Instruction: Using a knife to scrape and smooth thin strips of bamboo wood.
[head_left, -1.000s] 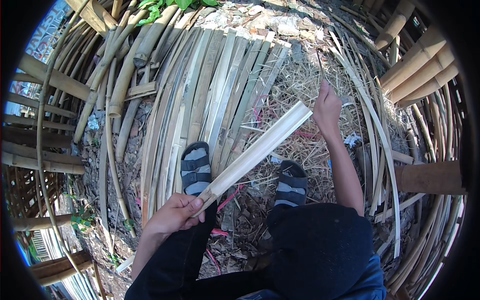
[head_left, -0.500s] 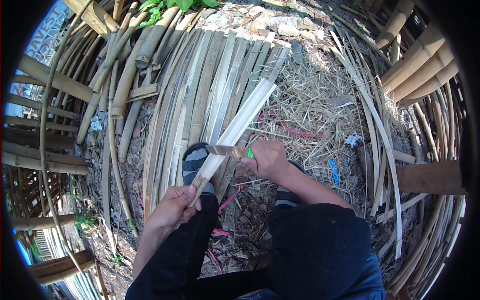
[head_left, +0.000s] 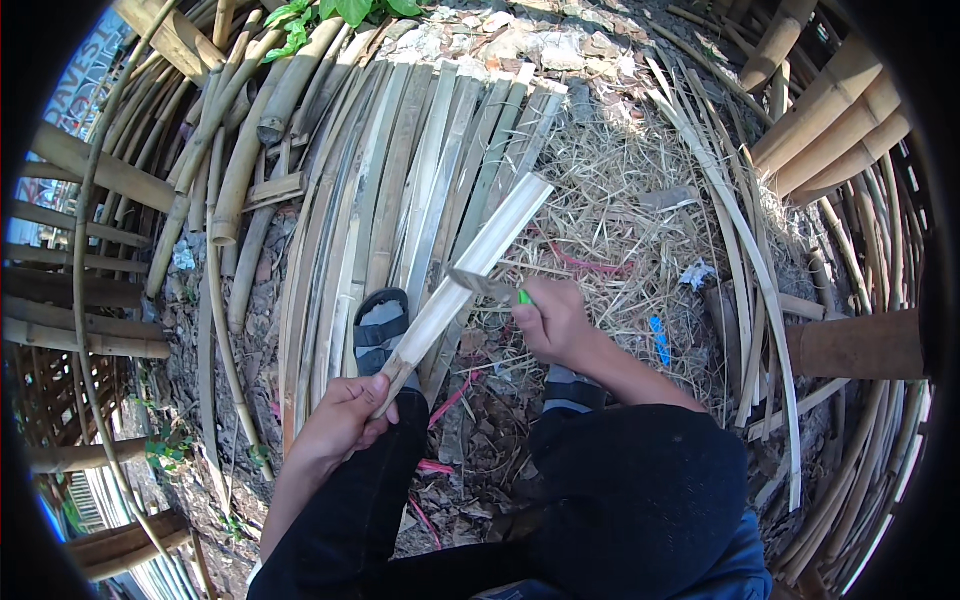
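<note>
My left hand (head_left: 347, 418) is closed round the near end of a pale split bamboo strip (head_left: 476, 268). The strip slants away to the upper right, its light inner face up, passing beside my sandalled left foot (head_left: 381, 328). In my right hand (head_left: 553, 320) is a knife (head_left: 522, 297) with a bit of green at its handle; the fingers are wrapped round the handle. The knife's blade (head_left: 478, 284), a little blurred, lies across the strip near its middle. I cannot tell whether the edge cuts in there.
Several bamboo slats (head_left: 395, 180) lie side by side beyond my left foot. Shavings (head_left: 620, 220) cover the ground to the right, with a blue scrap (head_left: 659, 340) and red string (head_left: 455, 400). Thick bamboo poles (head_left: 835, 115) stand at the right; more bamboo poles (head_left: 105, 168) line the left.
My right hand and the knife have moved a little to the right, and the blade now sits farther up the strip. The left hand keeps its hold; the whole view has shifted slightly.
</note>
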